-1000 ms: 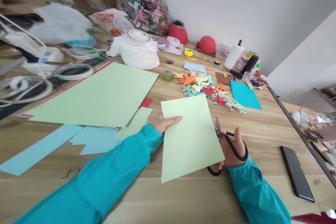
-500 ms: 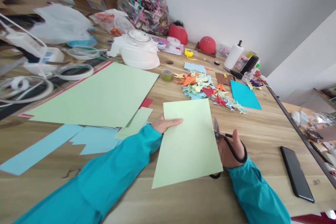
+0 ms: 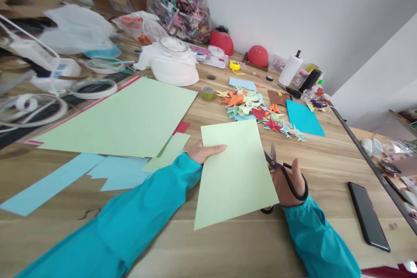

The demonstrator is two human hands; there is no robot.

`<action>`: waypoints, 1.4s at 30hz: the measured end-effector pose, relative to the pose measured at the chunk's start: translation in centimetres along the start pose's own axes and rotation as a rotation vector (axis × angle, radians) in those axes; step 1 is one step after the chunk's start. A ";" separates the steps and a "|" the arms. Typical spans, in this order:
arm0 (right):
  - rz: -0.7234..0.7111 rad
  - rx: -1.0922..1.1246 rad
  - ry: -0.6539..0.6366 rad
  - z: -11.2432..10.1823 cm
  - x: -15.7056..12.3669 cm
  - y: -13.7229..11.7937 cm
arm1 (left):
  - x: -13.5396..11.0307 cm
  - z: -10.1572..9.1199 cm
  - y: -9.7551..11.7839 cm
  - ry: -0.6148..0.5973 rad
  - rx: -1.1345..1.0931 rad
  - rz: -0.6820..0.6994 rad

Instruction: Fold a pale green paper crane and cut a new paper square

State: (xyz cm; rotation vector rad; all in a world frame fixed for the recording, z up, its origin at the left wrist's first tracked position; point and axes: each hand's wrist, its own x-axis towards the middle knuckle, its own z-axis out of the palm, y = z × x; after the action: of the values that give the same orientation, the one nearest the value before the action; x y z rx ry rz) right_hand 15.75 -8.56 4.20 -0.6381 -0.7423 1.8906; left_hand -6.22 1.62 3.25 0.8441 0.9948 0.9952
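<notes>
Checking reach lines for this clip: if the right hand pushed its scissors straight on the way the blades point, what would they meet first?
Probably the pile of small folded coloured paper shapes; the right hand aims the black-handled scissors up-table along the pale green paper sheet, though depth is unclear.

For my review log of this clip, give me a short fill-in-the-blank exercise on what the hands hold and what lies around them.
1. The right hand grips black-handled ____ at the right edge of the light green sheet.
2. The left hand holds that sheet by its ____ edge.
3. The black phone lies flat on the table, to the ____ of the right hand.
4. Both sleeves are ____ in colour.

Missing words: scissors; left; right; teal
</notes>
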 end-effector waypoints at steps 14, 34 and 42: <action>0.079 0.040 0.154 1.0 -0.4 -0.7 | 0.1 -0.6 -0.3 -0.215 -0.063 -0.172; -0.083 0.000 -0.013 0.2 -0.6 -1.5 | 0.0 -0.4 0.6 -0.051 -0.054 0.024; -0.035 -0.083 0.006 0.0 -0.6 -1.6 | -0.1 -0.3 0.5 -0.046 -0.057 0.004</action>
State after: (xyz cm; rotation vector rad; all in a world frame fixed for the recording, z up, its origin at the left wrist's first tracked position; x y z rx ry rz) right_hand 16.89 -8.54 5.44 -0.6784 -0.8263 1.8327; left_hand -6.68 1.76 3.64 0.8183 0.9221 0.9991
